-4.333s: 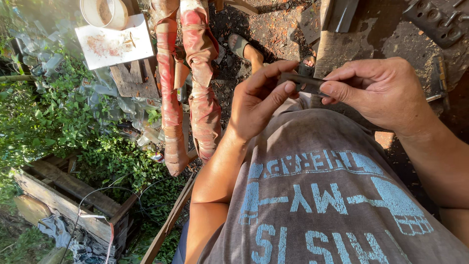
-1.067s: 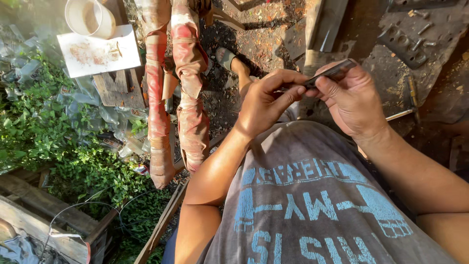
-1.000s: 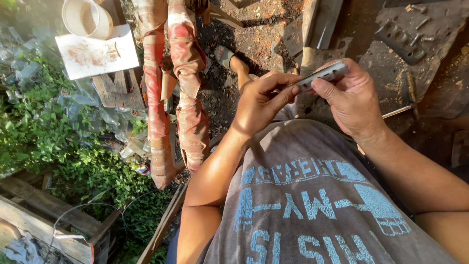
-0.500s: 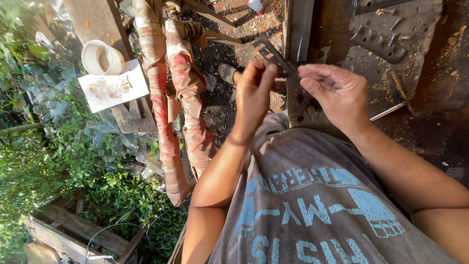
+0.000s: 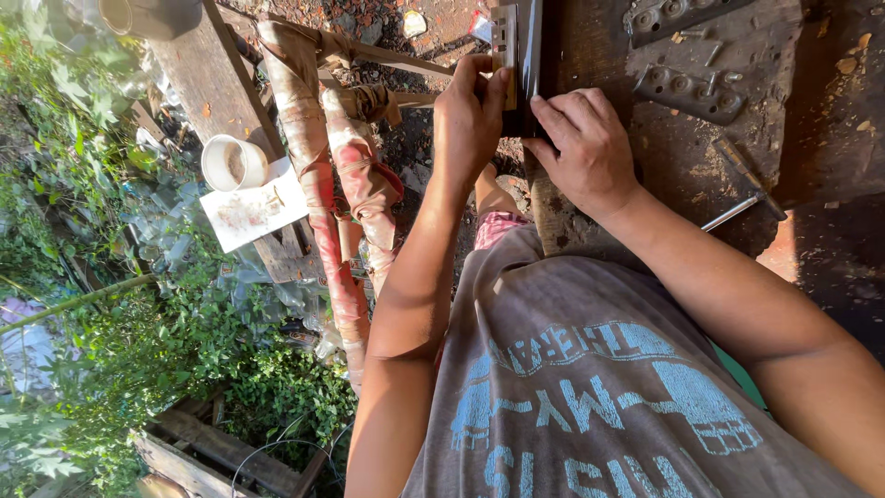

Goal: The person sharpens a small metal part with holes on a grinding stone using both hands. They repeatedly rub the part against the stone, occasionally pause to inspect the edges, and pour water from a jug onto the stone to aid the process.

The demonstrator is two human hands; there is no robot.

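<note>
the metal strip (image 5: pixel 516 65) stands on its long edge at the near rim of the dark workbench (image 5: pixel 830 111), running away from me toward the top of the view. it is narrow, grey on one face and black on the other, with small cut-outs near its far end. my left hand (image 5: pixel 470 115) is closed on it from the left, thumb and fingertips pinching the pale face. my right hand (image 5: pixel 585 148) presses in from the right, fingers laid flat on the dark face, so the strip is clamped between both hands. i cannot tell whether its lower edge rests on the bench or on the wooden block (image 5: pixel 553 212) below my right wrist.

to the right the bench top is open, apart from two metal plates with holes (image 5: pixel 691 88) lying flat past my right knuckles, and a hammer (image 5: pixel 747 194) near my right forearm, its handle pointing back at me. a few loose screws and chips lie scattered around the plates.

to the left the bench ends, and the ground drops away to bare dirt. a pair of posts wrapped in reddish cloth (image 5: pixel 336 175) stands just beside my left forearm. further left, a white bowl (image 5: pixel 233 163) and a white sheet of paper (image 5: pixel 253 207) sit on a wooden plank (image 5: pixel 207 74). beyond that are green plants (image 5: pixel 111 341) and a wooden crate (image 5: pixel 221 452).
</note>
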